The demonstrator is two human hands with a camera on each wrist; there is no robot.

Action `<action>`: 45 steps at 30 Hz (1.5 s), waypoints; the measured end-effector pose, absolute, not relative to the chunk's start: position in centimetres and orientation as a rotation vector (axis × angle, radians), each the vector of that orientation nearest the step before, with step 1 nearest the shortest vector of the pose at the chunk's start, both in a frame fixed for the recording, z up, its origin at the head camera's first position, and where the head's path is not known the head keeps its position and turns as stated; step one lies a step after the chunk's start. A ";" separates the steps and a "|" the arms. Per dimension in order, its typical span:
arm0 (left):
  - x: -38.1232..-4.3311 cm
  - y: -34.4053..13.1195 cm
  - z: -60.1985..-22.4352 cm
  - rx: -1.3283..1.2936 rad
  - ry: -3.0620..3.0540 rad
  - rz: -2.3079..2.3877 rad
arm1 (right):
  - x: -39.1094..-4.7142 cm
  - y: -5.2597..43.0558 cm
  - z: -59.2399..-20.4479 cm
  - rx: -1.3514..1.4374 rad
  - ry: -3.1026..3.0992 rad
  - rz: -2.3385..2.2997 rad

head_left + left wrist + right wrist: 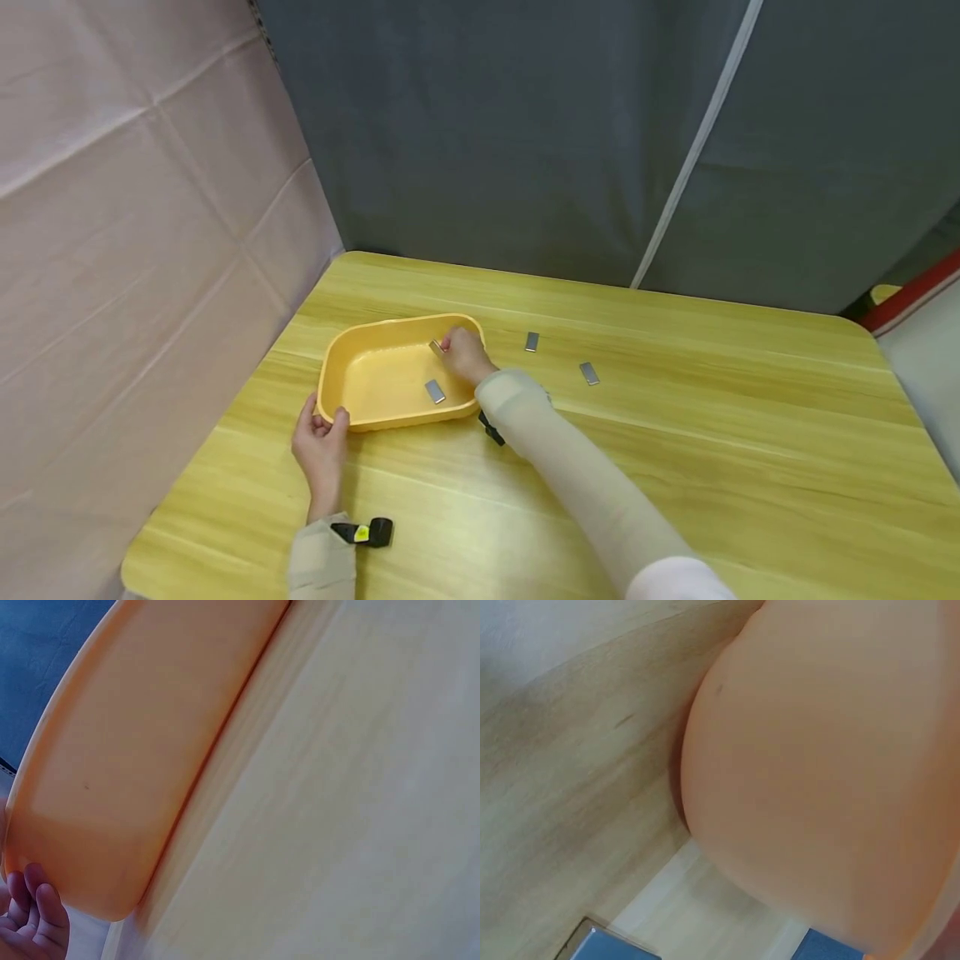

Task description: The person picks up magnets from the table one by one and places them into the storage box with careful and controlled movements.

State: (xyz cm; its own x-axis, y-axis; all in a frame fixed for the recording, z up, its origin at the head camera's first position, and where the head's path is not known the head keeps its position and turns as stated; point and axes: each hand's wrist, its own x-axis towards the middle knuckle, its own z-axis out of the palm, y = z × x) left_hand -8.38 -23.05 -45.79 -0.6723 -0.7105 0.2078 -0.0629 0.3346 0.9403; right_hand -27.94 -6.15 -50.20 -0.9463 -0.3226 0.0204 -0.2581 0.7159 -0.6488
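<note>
A yellow plastic tray (386,424) stands on the wooden table, its outer wall (127,750) filling much of the left wrist view. My left hand (321,450) grips the tray's near left corner, thumb over the rim and fingers curled beneath it. Over the tray's right end, my right hand (467,356) pinches a small grey rectangular block (436,347) with shiny edges. A similar grey block (435,392) lies on the tray floor. The right wrist view shows the tray's outside wall (817,765); the hand's fingers are hidden there.
Right of the tray, two more grey blocks lie on the table (675,433): one block (532,342) near the tray, another block (589,373) farther right. A dark curtain (487,142) hangs behind the table, and a pale cloth wall (150,250) stands at the left.
</note>
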 end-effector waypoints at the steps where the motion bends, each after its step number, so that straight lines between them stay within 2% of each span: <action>1: -8.4 -23.0 -45.8 0.672 -1.992 -1.363 | -27.5 -6.1 -49.6 -0.468 2.828 -1.023; 2: -8.4 -23.0 -45.8 0.668 -1.995 -1.362 | -26.8 -6.0 -48.2 -0.430 2.799 -0.995; 5: -8.3 -22.9 -45.7 0.657 -1.999 -1.355 | -26.6 -5.9 -48.5 -0.437 2.815 -1.003; 9: -8.2 -22.8 -45.6 0.661 -1.998 -1.358 | -28.1 -6.1 -51.9 -0.485 2.859 -1.028; 11: -8.2 -22.7 -45.6 0.665 -1.999 -1.363 | -27.8 -6.3 -51.2 -0.448 2.838 -0.991; 12: -8.2 -22.7 -45.6 0.668 -1.998 -1.367 | -28.3 -6.4 -52.5 -0.484 2.859 -1.020; 15: -8.2 -22.6 -45.6 0.663 -1.993 -1.373 | -28.5 -6.7 -53.0 -0.430 2.854 -0.967; 19: -8.3 -22.5 -45.6 0.651 -1.983 -1.372 | -31.5 -7.4 -58.1 -0.405 2.914 -0.899; 24: -8.5 -22.4 -45.7 0.640 -1.980 -1.370 | -37.9 -8.1 -67.7 -0.442 2.905 -0.968; 26: -8.5 -22.4 -45.7 0.640 -1.980 -1.372 | -38.6 -8.1 -69.0 -0.449 2.911 -1.009; 27: -8.6 -22.4 -45.7 0.640 -1.978 -1.376 | -38.3 -8.0 -68.5 -0.448 2.912 -1.012; 29: -8.6 -22.5 -45.7 0.642 -1.982 -1.373 | -36.1 -7.6 -64.9 -0.427 2.885 -1.009; 34: -8.5 -22.6 -45.7 0.641 -1.995 -1.360 | -27.0 -5.9 -50.0 -0.347 2.779 -1.027; 37: -8.5 -22.6 -45.8 0.645 -1.993 -1.361 | -23.2 -4.9 -43.9 -0.339 2.709 -1.119; 40: -8.6 -22.6 -45.8 0.654 -1.986 -1.367 | -21.7 -4.5 -41.9 -0.391 2.696 -1.192; 45: -8.5 -22.6 -45.8 0.652 -1.990 -1.372 | -21.4 -4.5 -41.9 -0.444 2.675 -1.271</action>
